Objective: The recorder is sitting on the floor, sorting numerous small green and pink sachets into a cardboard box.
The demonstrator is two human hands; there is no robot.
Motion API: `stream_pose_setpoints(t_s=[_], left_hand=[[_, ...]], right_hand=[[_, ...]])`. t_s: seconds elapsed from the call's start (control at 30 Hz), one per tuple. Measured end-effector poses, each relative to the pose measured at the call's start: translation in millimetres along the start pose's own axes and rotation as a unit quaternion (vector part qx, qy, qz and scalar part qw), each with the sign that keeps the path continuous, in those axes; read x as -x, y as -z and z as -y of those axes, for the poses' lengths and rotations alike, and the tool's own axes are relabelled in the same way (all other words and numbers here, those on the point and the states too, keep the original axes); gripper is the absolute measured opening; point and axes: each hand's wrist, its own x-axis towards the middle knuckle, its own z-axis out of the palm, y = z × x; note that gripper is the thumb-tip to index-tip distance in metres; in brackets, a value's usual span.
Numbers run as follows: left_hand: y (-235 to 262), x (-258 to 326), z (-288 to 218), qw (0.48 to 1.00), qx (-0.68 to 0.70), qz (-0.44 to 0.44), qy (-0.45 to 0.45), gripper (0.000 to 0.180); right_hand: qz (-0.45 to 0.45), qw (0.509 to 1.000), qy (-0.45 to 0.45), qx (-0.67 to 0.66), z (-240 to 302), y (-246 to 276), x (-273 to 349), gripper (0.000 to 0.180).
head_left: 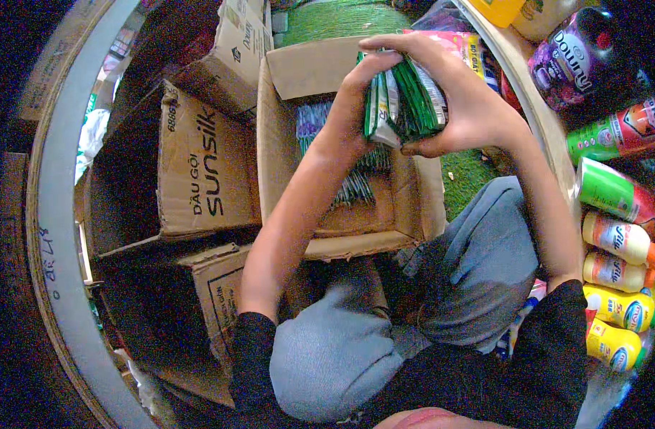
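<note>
Between my two hands, above an open cardboard box point(422, 179), is a thick stack of green and white sachets point(413, 100), standing on edge. My left hand point(362, 89) is closed against the left side of the stack. My right hand point(470, 93) wraps its right side, fingers over the top and thumb at the lower edge. Inside the box lie purple sachets point(310, 123) at the left, and dark thin-edged sachets point(355, 187) are bunched nearer the middle. My left forearm and the stack hide part of the box's inside.
Other open cartons point(206, 164) stand to the left, beside a curved pale shelf edge point(45, 236). On the right, a shelf holds a purple bottle point(572, 61), green and red cans point(613, 189) and yellow bottles point(621, 307). Green matting point(467, 182) covers the floor beside my knees.
</note>
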Motion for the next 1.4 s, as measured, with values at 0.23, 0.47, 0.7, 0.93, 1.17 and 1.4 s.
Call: stream_pose_setpoints(t_s=[0.23,0.47,0.7,0.93,1.17,1.4], left_hand=[[1.4,-5.7,5.0,0.991,0.066,-0.043,0.107,0.036],[3.2,-1.3,-5.3,0.996,0.028,0.031,0.079,0.03],[8.5,-1.6,-21.9,0.979,-0.124,0.106,0.126,0.037],[10.7,-0.8,-22.9,0.987,-0.062,0.088,0.119,0.04],[1.9,5.4,-30.3,0.994,-0.021,0.054,0.095,0.039],[5.6,4.6,-20.0,0.993,-0.077,0.069,0.065,0.04]], right_hand=[[-0.05,0.998,-0.019,-0.03,-2.8,-10.4,2.5,0.086],[-0.05,0.998,0.002,0.039,-13.1,-0.8,3.7,0.082],[-0.035,0.995,-0.023,-0.089,-9.8,9.7,9.9,0.096],[-0.064,0.997,-0.048,-0.011,-3.6,6.5,4.1,0.088],[-0.074,0.993,0.037,0.079,8.9,5.3,-3.6,0.083],[-0.099,0.995,-0.001,-0.017,12.9,-3.2,-0.5,0.084]])
